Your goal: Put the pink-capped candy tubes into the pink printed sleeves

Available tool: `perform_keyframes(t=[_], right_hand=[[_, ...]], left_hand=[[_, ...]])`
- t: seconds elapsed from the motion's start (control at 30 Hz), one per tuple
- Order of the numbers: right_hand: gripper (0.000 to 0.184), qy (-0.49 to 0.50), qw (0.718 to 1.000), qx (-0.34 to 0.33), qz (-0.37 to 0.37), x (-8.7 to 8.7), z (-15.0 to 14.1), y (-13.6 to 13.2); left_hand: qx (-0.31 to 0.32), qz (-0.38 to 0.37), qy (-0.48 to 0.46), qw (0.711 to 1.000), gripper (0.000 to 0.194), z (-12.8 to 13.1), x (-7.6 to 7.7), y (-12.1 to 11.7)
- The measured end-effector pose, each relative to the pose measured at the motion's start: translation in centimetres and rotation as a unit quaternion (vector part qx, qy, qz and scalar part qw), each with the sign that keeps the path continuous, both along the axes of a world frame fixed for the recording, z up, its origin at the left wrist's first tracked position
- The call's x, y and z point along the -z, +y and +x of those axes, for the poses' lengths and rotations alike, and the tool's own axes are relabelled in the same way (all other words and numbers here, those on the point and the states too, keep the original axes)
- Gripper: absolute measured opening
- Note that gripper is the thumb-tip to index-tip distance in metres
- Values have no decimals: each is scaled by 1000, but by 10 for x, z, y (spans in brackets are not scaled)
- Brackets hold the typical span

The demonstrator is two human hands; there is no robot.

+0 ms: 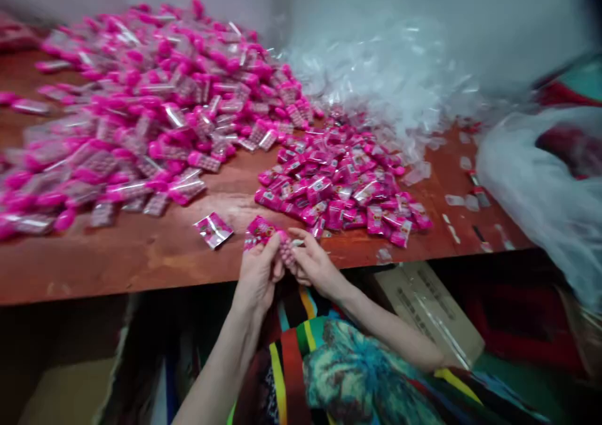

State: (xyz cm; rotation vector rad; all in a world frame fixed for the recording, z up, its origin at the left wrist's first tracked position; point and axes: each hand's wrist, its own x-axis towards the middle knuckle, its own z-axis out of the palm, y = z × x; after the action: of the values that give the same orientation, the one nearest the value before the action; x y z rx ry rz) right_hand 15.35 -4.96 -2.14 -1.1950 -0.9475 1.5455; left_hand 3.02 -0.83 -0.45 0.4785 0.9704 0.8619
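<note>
At the table's front edge, my left hand (258, 274) is closed on a small clear container of pink candy balls (286, 249) with a bright pink end. The fingers of my right hand (316, 263) close on the container's other side. A printed pink packet (258, 229) shows just beyond my left thumb; whether that hand grips it too, I cannot tell. To the left, a single flat pink packet (214, 230) lies on the table. Just beyond my right hand is a heap of filled pink packets (338, 180).
A large pile of pink-ended clear containers (174, 105) covers the table's left and back. Loose clear plastic (376, 74) is heaped at the back right. Small scraps and a white plastic bag (540, 168) lie at the right. Below the red-brown table (117, 256) sits a cardboard box (427, 306).
</note>
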Motion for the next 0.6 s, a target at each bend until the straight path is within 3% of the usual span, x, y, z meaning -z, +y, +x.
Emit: perform_keyframes(t=[0.07,0.13,0.3,0.5,0.6], right_hand=[[46,-81,994,18,67,-2,1,3],[46,-114,989,17,88,-6,3,4],[48,93,993,-47,-60,-13,7,8],[50,-32,998,38,42,-7,4,10],[50,70,997,17,-13,-2,2,13]], left_hand=[[6,-4,-8,1000,43,0,1,2],[5,-17,-10,1000,41,0,0,3],[-3,-15,-10,1000,39,4,-6,1],[59,18,17,998,39,8,-3,-7],[58,37,49,996,39,6,1,-10]])
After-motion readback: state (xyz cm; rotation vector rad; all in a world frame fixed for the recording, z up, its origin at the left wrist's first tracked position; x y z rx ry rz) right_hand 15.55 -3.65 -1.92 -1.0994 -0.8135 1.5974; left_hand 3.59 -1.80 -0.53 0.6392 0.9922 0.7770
